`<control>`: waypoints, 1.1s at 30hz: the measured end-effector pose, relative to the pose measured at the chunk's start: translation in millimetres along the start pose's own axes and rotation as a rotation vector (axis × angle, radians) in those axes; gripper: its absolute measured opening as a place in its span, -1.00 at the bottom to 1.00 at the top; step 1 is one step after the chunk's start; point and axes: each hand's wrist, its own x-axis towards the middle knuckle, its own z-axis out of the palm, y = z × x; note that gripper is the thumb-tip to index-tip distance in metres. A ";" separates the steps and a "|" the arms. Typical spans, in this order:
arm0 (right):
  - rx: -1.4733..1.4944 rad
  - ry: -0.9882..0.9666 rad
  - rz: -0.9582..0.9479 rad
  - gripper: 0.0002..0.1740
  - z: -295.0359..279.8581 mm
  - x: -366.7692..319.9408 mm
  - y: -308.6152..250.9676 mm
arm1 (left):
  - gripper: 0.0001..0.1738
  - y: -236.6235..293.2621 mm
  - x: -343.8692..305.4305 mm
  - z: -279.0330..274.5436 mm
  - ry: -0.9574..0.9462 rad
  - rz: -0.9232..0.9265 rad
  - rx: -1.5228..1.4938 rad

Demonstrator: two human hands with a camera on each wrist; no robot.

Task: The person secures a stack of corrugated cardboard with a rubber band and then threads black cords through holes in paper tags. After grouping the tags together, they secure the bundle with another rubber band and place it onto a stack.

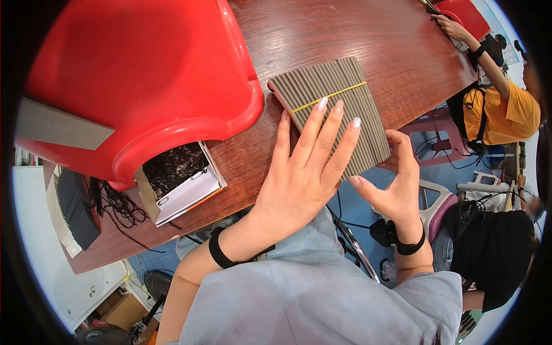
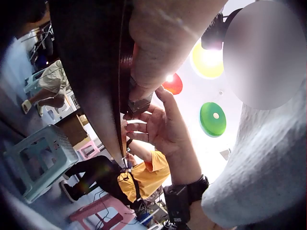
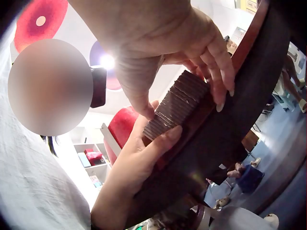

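A flat bundle of grey-brown strips (image 1: 368,129) lies at an angle on the wooden table, with a yellow rubber band (image 1: 345,92) across it. My left hand (image 1: 302,178) rests on its left part, fingers spread and nearly straight. In the right wrist view, the left thumb lies along the bundle's near end. My right hand (image 1: 399,184) spans that end, thumb at one corner and bent fingers at the other. The strip ends of the bundle (image 3: 177,103) show between the right thumb and fingers. In the left wrist view the bundle (image 2: 140,103) is mostly hidden.
A large red plastic stool (image 1: 161,75) stands on the table to the left. Beside it are an open box of dark shreds (image 1: 190,184), black cords (image 1: 123,204) and a grey strip (image 1: 66,129) marked with letters. A person in yellow (image 1: 497,115) sits across at the right.
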 end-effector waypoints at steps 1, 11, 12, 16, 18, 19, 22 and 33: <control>0.000 0.000 -0.002 -0.26 0.3 0.0 -0.4 | -0.01 0.0 -0.3 0.2 0.004 -0.002 -0.003; -0.134 0.033 -0.034 -0.17 2.9 -2.7 1.7 | 0.03 0.0 -0.3 -1.1 -0.009 -0.006 -0.008; -0.160 0.035 -0.045 -0.16 2.5 -3.0 2.2 | 0.02 -0.1 -0.4 -0.4 -0.003 -0.006 -0.014; -0.208 0.037 -0.080 -0.16 3.6 -3.8 0.7 | 0.01 -0.8 -0.8 -0.4 0.001 -0.007 -0.023; -0.249 0.048 -0.082 -0.15 4.6 -3.7 -0.2 | 0.02 -0.9 -1.0 -1.0 -0.010 -0.007 -0.027; -0.249 0.049 -0.082 -0.15 5.0 -3.7 -0.4 | 0.04 -0.9 -0.9 -1.2 -0.020 -0.005 -0.031; -0.229 0.056 -0.089 -0.14 5.2 -8.6 -2.1 | 0.08 0.5 -5.5 -0.7 0.008 -0.033 -0.111; -0.323 0.083 -0.087 -0.10 9.5 -5.8 -6.4 | 0.12 -4.0 -2.9 -4.1 0.021 -0.079 -0.209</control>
